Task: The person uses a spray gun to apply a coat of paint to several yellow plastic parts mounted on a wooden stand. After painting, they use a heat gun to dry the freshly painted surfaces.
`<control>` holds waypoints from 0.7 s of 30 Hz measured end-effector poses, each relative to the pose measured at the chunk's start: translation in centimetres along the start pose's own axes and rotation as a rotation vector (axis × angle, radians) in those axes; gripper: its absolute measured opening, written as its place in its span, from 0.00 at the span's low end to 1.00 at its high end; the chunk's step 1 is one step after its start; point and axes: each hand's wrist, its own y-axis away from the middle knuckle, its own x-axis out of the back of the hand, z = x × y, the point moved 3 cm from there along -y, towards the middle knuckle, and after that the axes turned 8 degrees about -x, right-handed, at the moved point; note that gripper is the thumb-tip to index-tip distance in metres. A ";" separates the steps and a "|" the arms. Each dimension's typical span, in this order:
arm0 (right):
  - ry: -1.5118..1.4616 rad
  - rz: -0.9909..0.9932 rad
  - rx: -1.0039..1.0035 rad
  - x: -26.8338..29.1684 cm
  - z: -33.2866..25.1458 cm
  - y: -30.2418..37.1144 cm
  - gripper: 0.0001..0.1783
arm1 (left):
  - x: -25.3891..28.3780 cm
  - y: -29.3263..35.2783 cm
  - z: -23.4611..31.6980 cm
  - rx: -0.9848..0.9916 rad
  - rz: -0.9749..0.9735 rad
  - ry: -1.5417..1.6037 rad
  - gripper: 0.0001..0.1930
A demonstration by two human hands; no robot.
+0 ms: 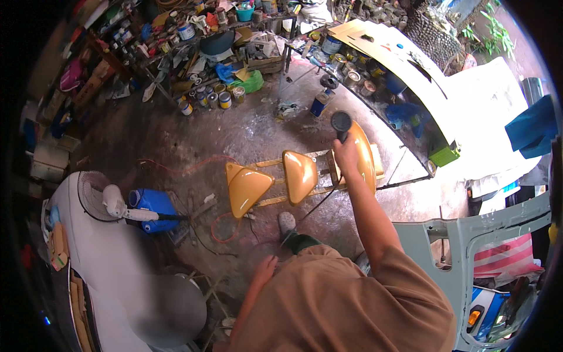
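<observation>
Right hand (346, 154) was extended, fingers wrapped tight round handle of black heat gun (341, 124). Nozzle aimed at large orange panel (365, 158) just beyond fingers, lying on wooden rack (328, 176). Two smaller orange panels (299, 174) sat left of fingers on same rack. Left hand (265, 270) hung free at side, fingers loosely curled, holding nothing. Step judged: drying fresh paint. Next move calls for slow, even sweep, nozzle kept off surface.

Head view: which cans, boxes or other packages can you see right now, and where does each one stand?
Paint cans: cluster on the floor upper left, round, pale and yellow wrappers.
Blue can: floor by the bench leg, cylindrical.
Green box: near end of the bench, small, bright green.
Blue container: floor left, blocky.
No screens visible.
</observation>
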 end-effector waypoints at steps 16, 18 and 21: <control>-0.249 -0.352 -0.588 25.7 7.6 16.0 0.13 | -6.6 0.1 -5.8 -0.475 -0.076 -0.091 0.15; -0.240 -0.397 -0.630 27.7 8.8 18.8 0.13 | -8.0 0.3 -6.2 -0.482 -0.126 -0.084 0.15; -0.234 -0.380 -0.681 30.3 10.2 22.1 0.13 | -10.7 0.5 -7.5 -0.561 -0.122 -0.066 0.15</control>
